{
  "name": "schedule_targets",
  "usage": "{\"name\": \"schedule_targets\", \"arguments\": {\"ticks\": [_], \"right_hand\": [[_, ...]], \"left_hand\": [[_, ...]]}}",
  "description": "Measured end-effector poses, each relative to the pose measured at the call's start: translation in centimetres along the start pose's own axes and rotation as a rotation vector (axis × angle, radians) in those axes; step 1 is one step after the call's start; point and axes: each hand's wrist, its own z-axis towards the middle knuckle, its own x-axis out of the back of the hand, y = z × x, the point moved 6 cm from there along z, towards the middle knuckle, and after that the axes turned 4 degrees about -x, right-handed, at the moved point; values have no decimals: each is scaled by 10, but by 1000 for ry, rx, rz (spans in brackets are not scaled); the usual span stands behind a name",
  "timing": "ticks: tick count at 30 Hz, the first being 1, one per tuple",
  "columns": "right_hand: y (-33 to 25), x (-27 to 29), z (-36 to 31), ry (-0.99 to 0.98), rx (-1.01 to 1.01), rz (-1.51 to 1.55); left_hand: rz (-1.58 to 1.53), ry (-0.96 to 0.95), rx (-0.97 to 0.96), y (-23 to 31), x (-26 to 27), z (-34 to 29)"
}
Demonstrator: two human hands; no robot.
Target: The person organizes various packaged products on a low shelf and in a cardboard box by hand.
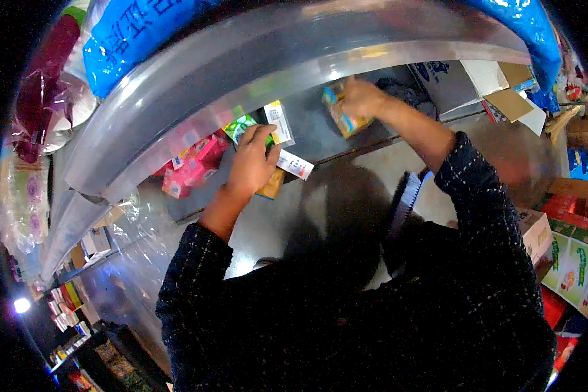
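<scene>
My left hand (251, 162) reaches down with fingers apart and slightly bent, its fingertips against a green packet (240, 124). Beside those fingers stand a white box with a yellow edge (279, 124) and a smaller white box (295, 164). A yellowish box (271, 184) shows partly under the hand. To its left lie several pink packets (193, 166). My right hand (362, 103), a little blurred, is closed around a yellow-and-blue packet (346, 122) above the dark grey surface; its fingers hide part of the packet.
A curved clear plastic edge (294, 81) arches across the far side, with blue plastic bags (137, 39) beyond it. Opened cardboard boxes (483, 78) stand at the far right. A white-bristled brush (406, 196) is near my right forearm. Stacked cartons (575, 268) line the right.
</scene>
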Motion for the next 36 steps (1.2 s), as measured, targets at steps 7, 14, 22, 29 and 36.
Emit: {"name": "schedule_targets", "arguments": {"ticks": [7,14,22,29,36], "right_hand": [[48,-9,43,255,-134,36],[58,-10,63,339,-85,47],[35,-1,57,256,-108,-64],[21,7,-1,226,155,-55],[-69,57,-48,76,534,-229]], "left_hand": [[36,-18,-26,0,-10,3],[65,-32,-67,5,-12,7],[338,142,-143,6,-12,24],[509,-194,90,-9,-63,71],[307,-317,-271,21,-80,54]]}}
